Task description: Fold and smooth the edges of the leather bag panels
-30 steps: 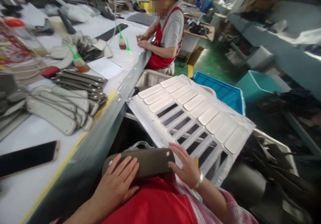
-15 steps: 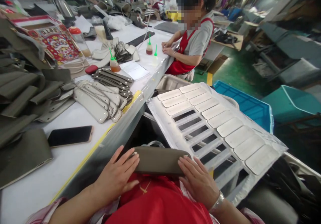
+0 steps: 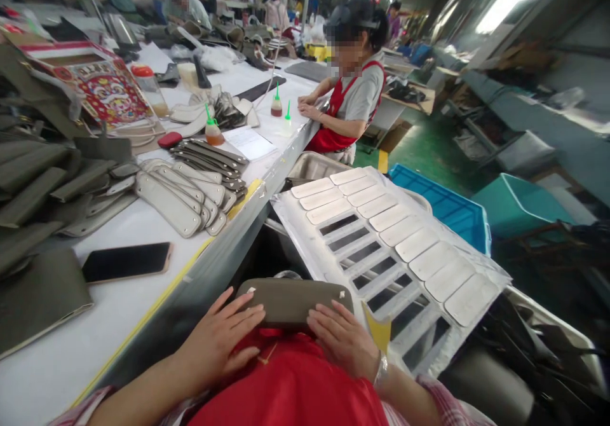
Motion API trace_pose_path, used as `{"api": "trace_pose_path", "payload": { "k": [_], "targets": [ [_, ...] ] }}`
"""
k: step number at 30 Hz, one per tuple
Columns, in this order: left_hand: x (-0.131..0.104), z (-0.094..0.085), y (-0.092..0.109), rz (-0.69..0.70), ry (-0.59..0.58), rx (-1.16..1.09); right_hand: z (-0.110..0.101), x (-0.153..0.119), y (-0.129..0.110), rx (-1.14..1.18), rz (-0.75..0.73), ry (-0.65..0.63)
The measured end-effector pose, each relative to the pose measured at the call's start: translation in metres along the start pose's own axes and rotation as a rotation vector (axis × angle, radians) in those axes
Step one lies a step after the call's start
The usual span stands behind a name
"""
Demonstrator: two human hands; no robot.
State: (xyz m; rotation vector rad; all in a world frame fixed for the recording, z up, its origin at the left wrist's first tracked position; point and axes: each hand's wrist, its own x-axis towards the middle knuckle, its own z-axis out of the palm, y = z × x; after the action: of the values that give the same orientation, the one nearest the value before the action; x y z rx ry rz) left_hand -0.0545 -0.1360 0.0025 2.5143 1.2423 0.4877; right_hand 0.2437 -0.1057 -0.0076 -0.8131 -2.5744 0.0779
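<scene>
An olive-brown strap-like panel (image 3: 295,301) with rounded corners lies in front of my red apron (image 3: 286,381). Two small pale spots show on it, one near each end. Across its left part rest the fingers of my left hand (image 3: 216,334), stretched out and spread, thumb apart. My right hand (image 3: 344,337) lies with straight fingers over the lower right edge, its thumb hidden. A slotted white board (image 3: 343,264) carrying several pale rounded pieces (image 3: 431,248) stands just beyond my right hand.
On the table at left are a phone (image 3: 128,262), stacked pale panels (image 3: 169,200), olive pieces (image 3: 35,171) and a glue bottle (image 3: 214,135). A co-worker (image 3: 355,95) sits farther along. Blue (image 3: 443,203) and teal (image 3: 524,203) bins stand at right.
My right hand has slid inward from the panel's right end to its lower edge, uncovering the right pale spot. My left hand stays on the left part. The view has shifted slightly.
</scene>
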Motion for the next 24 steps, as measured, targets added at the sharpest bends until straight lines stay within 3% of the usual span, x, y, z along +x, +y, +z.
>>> {"api": "trace_pose_path", "payload": {
  "k": [2, 6, 8, 11, 15, 22, 24],
  "targets": [
    [-0.001, -0.006, -0.008, -0.121, -0.023, -0.178, -0.011, -0.004, 0.012, 0.122, 0.152, -0.039],
    [0.012, -0.004, -0.022, -0.694, 0.111, -0.601, -0.012, -0.009, 0.048, 0.367, 0.738, -0.02],
    [0.021, 0.001, -0.027, -0.828, 0.072, -0.825, -0.007, -0.012, 0.066, 0.626, 0.893, -0.15],
    [0.029, 0.009, -0.031, -0.848, 0.005, -1.061, -0.001, -0.015, 0.084, 0.942, 0.897, -0.308],
    [0.031, 0.013, -0.033, -0.798, 0.024, -1.053, 0.003, -0.009, 0.094, 1.069, 0.861, -0.325],
    [0.026, 0.019, -0.036, -0.62, -0.021, -0.893, 0.01, -0.024, 0.071, 0.801, 0.775, -0.111],
    [0.022, 0.026, -0.045, -0.544, 0.005, -0.788, 0.007, -0.024, 0.061, 0.62, 0.614, 0.013]
  ]
}}
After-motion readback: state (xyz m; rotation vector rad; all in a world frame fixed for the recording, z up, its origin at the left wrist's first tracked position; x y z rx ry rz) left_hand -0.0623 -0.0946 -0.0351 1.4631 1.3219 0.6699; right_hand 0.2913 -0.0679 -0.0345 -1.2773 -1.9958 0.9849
